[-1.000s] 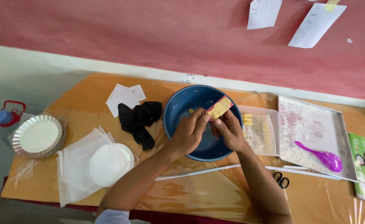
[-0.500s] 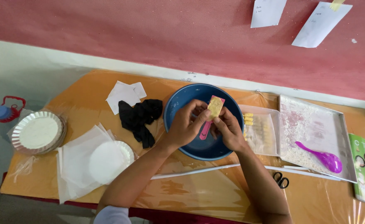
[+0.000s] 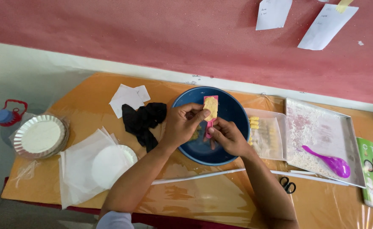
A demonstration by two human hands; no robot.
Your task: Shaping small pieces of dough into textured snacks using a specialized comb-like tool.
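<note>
Left fingers: the left hand (image 3: 182,125) is pinching the top of a pale yellow dough piece (image 3: 211,107) between thumb and fingertips, closed lightly on its upper edge and keeping it standing upright.
Right fingers: the right hand (image 3: 228,136) is curled closed around the lower end of a pink ridged paddle (image 3: 209,123), thumb pressing against it from the front.
Where the piece is: the dough is lying flat against the top of the paddle, just above the middle of the frame, over the blue bowl (image 3: 231,111).
What has changed: a second ago the dough was being held tilted toward the right with no pink showing; half a second ago the paddle was beginning to show beneath it; now the pair is standing nearly upright and the paddle is showing clearly below and beside the dough. The hands are also sitting slightly lower over the bowl.
What it suggests: the piece is seemingly being pressed or rolled against the ridges, so the shaping appears to be under way rather than finished.
Inside the bowl: more yellowish dough is partly hiding behind the left palm; how much I cannot tell.
Right of the bowl: a clear tray (image 3: 266,135) is holding small yellow shaped pieces, touching a floured metal tray (image 3: 305,127) with a purple spoon (image 3: 329,162).
Left of the bowl: a black cloth (image 3: 143,121) and white paper squares (image 3: 127,97) are lying near it.
</note>
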